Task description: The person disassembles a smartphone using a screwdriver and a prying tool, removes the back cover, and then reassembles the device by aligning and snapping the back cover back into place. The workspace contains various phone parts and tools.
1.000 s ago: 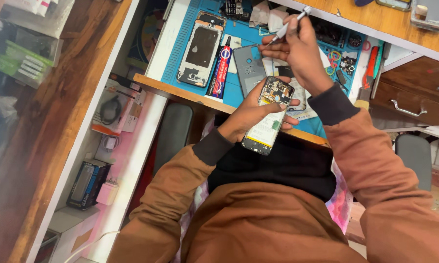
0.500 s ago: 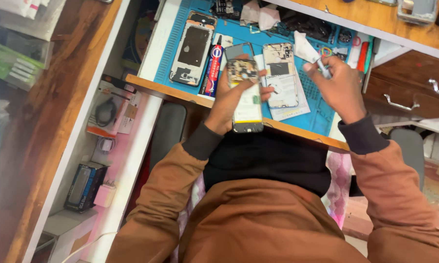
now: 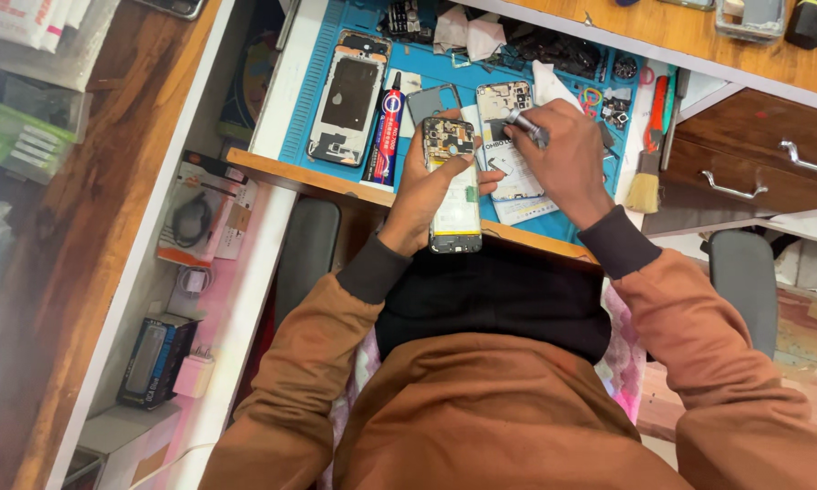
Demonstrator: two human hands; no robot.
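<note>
On the blue work mat we see a slim adhesive tube (image 3: 388, 127), dark with a red and blue label, lying lengthwise between an opened phone frame and the phone we hold. Under our right hand (image 3: 567, 163) lies a flat white packet (image 3: 517, 186) with dark print, partly covered. To the left, on the lower shelf, a pale cardboard package (image 3: 201, 222) shows a picture of a coiled black cable. Further down stands a black box (image 3: 157, 360) with blue edges, and a small white box (image 3: 193, 375) just beside it. At the top left corner, green and white packets (image 3: 27, 136) sit stacked, blurred.
</note>
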